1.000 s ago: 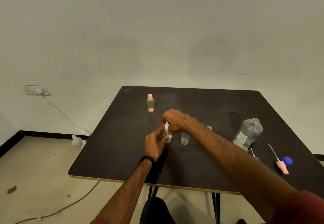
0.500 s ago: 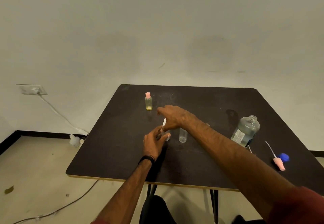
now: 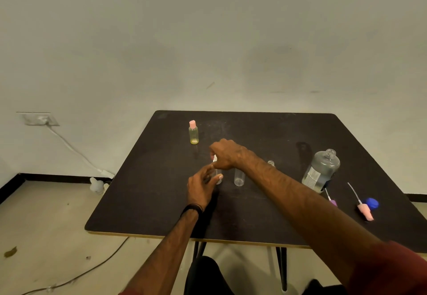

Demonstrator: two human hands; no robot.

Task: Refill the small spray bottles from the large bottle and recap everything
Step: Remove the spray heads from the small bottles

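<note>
My left hand grips a small clear spray bottle standing mid-table. My right hand is closed over that bottle's white spray top. Just to the right stands an uncapped small clear bottle; the neck of another small bottle shows behind my right forearm. The large clear bottle, uncapped and partly full, stands at the right. A pink spray cap with tube, a purple spray cap and a blue cap lie near it.
A small yellow-tinted bottle with a pink cap stands at the back left of the dark table. A wall socket with a white cable and a plug on the floor are to the left.
Both hands stay on the same small bottle; my right hand has shifted slightly on the spray top. The view has tilted a little.
</note>
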